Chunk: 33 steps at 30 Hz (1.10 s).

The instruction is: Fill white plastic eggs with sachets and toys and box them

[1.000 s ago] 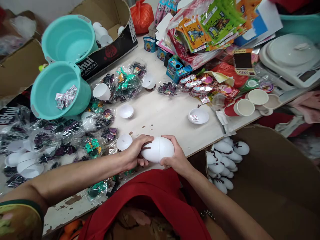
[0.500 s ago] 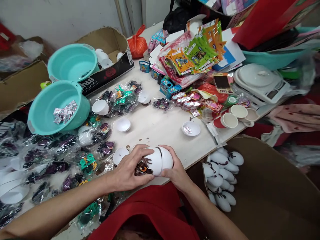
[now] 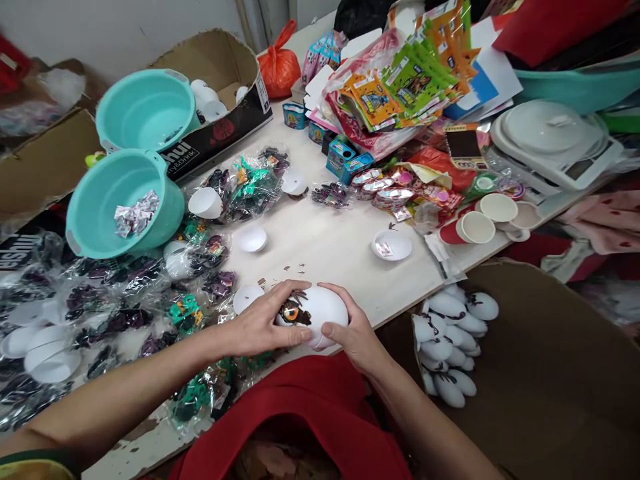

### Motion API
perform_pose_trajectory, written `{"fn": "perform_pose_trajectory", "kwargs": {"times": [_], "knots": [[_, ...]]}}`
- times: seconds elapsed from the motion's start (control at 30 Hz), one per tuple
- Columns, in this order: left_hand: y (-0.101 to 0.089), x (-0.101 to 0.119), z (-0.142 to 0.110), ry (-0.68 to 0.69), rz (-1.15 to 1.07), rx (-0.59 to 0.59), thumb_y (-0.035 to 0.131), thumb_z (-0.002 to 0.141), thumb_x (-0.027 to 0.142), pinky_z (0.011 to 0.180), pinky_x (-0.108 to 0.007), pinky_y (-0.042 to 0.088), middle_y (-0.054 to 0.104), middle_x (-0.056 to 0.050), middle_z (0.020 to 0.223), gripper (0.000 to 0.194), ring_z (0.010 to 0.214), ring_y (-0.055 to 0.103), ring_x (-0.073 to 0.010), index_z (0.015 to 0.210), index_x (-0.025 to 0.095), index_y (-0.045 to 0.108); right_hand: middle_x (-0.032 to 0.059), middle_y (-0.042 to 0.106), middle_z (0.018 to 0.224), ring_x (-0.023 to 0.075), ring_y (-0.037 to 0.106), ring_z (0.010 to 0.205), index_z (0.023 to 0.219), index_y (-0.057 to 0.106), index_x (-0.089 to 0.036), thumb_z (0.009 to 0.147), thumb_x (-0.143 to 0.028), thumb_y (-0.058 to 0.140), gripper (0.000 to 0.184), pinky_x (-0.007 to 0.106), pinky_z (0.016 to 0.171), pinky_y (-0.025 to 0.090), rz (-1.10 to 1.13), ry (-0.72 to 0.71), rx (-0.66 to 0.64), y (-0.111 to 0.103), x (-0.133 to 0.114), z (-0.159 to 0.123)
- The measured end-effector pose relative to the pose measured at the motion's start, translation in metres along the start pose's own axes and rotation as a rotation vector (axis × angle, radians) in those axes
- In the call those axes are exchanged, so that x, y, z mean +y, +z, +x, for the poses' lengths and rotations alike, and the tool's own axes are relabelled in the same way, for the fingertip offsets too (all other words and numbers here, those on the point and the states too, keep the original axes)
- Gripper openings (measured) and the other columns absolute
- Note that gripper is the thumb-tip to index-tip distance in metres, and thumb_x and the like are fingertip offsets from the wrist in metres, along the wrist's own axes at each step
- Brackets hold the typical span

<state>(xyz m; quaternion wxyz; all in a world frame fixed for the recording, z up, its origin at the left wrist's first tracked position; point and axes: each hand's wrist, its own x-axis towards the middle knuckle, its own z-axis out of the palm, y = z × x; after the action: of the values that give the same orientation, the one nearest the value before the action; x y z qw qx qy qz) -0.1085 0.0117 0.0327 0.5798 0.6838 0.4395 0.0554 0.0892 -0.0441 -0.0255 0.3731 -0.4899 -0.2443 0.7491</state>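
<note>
Between my hands, at the table's front edge, is a white plastic egg (image 3: 326, 308) with a printed orange eye and dark cracks. My left hand (image 3: 265, 319) wraps its printed end. The fingers and thumb of my right hand (image 3: 354, 328) close round the plain white end. No gap shows between the egg's two halves. Just behind my left hand lies a white half shell (image 3: 247, 297), partly covered by the fingers. Another half shell (image 3: 252, 238) sits farther back, and one (image 3: 391, 246) to the right holds a small foil packet (image 3: 383, 248).
Bagged purple and green toy parts (image 3: 187, 312) cover the table's left side. Two turquoise basins (image 3: 173, 200) stand behind them by a cardboard box (image 3: 220, 143). Several closed eggs (image 3: 450, 340) lie in a carton (image 3: 540, 373) at right. Paper cups (image 3: 475, 228) stand near the right edge.
The gap between the egg's two halves has closed, with my right hand pressed in toward my left. The whole view has shifted slightly.
</note>
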Motion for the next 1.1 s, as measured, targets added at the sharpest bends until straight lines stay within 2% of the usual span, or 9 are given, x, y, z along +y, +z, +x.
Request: {"fn": "perform_pose_trajectory", "kwargs": {"times": [0.13, 0.23, 0.37, 0.5, 0.63, 0.73, 0.87, 0.97, 1.1], "knots": [[0.003, -0.009, 0.009, -0.233, -0.34, -0.055, 0.067, 0.077, 0.048, 0.049, -0.023, 0.05, 0.06, 0.0, 0.083, 0.067, 0.058, 0.059, -0.0123, 0.132, 0.027, 0.036, 0.0072, 0.058, 0.114, 0.0208, 0.066, 0.072, 0.131, 0.04, -0.031, 0.065, -0.058, 0.075, 0.079, 0.033, 0.047, 0.058, 0.051, 0.167, 0.004, 0.003, -0.003, 0.005], [0.007, -0.01, 0.016, -0.399, -0.663, -0.029, 0.061, 0.08, 0.05, 0.033, -0.016, 0.04, 0.056, 0.003, 0.072, 0.062, 0.04, 0.054, -0.0084, 0.131, 0.027, 0.033, 0.0091, 0.047, 0.13, 0.0213, 0.066, 0.082, 0.133, 0.032, -0.035, 0.06, -0.058, 0.079, 0.09, 0.035, 0.054, 0.061, 0.068, 0.159, -0.055, -0.003, -0.009, 0.009], [0.014, 0.002, 0.017, -0.501, -0.839, 0.016, 0.063, 0.078, 0.048, 0.027, -0.014, 0.038, 0.057, 0.001, 0.077, 0.052, 0.037, 0.055, -0.0084, 0.118, 0.023, 0.042, 0.0096, 0.043, 0.13, 0.0235, 0.064, 0.089, 0.127, 0.034, -0.032, 0.041, -0.032, 0.093, 0.104, 0.031, 0.054, 0.06, -0.101, 0.07, -0.064, -0.007, -0.016, 0.005], [0.023, 0.009, 0.015, -0.575, -0.87, 0.164, 0.063, 0.076, 0.05, 0.024, -0.014, 0.035, 0.055, 0.001, 0.079, 0.045, 0.034, 0.052, -0.0066, 0.106, 0.021, 0.046, 0.0057, 0.052, 0.112, 0.0149, 0.063, 0.059, 0.127, 0.029, -0.032, 0.048, -0.034, 0.09, 0.1, 0.024, 0.035, 0.05, -0.12, 0.107, -0.004, -0.003, -0.012, -0.001], [0.026, -0.005, 0.025, -0.606, -0.861, 0.112, 0.058, 0.078, 0.06, 0.026, -0.016, 0.039, 0.057, -0.001, 0.079, 0.054, 0.036, 0.055, -0.0089, 0.113, 0.02, 0.044, -0.0019, 0.061, 0.086, 0.0105, 0.057, 0.044, 0.127, 0.028, -0.029, 0.055, -0.042, 0.086, 0.093, 0.022, 0.033, 0.047, -0.044, 0.151, -0.015, -0.005, 0.002, 0.008], [0.028, -0.018, 0.033, -0.548, -0.78, 0.1, 0.054, 0.077, 0.068, 0.03, -0.019, 0.044, 0.061, -0.005, 0.093, 0.069, 0.038, 0.057, -0.0089, 0.127, 0.024, 0.036, -0.0008, 0.065, 0.079, 0.0102, 0.057, 0.041, 0.12, 0.034, -0.026, 0.066, -0.061, 0.073, 0.076, 0.021, 0.034, 0.048, 0.058, 0.188, 0.002, -0.006, 0.013, 0.017], [0.038, -0.032, 0.029, -0.306, -0.548, 0.191, 0.071, 0.07, 0.055, 0.037, -0.02, 0.046, 0.06, -0.009, 0.118, 0.068, 0.047, 0.057, -0.0064, 0.126, 0.027, 0.045, -0.0018, 0.063, 0.067, 0.0091, 0.053, 0.037, 0.111, 0.041, -0.024, 0.074, -0.069, 0.061, 0.062, 0.017, 0.031, 0.041, 0.204, 0.219, 0.124, 0.001, 0.029, 0.011], [0.049, -0.04, 0.022, -0.179, -0.436, 0.221, 0.074, 0.07, 0.049, 0.065, -0.027, 0.056, 0.065, -0.008, 0.111, 0.058, 0.079, 0.066, -0.0168, 0.118, 0.022, 0.055, -0.0003, 0.064, 0.067, 0.0088, 0.053, 0.039, 0.111, 0.046, -0.023, 0.074, -0.068, 0.063, 0.061, 0.015, 0.031, 0.038, 0.29, 0.258, 0.163, 0.006, 0.047, -0.001], [0.051, -0.047, 0.029, -0.081, -0.275, 0.134, 0.078, 0.065, 0.049, 0.091, -0.036, 0.049, 0.066, -0.007, 0.112, 0.063, 0.103, 0.061, -0.024, 0.119, 0.022, 0.058, 0.002, 0.064, 0.066, 0.0107, 0.049, 0.039, 0.106, 0.053, -0.021, 0.073, -0.073, 0.058, 0.061, 0.02, 0.03, 0.037, 0.348, 0.305, 0.225, 0.001, 0.064, -0.004]]}}
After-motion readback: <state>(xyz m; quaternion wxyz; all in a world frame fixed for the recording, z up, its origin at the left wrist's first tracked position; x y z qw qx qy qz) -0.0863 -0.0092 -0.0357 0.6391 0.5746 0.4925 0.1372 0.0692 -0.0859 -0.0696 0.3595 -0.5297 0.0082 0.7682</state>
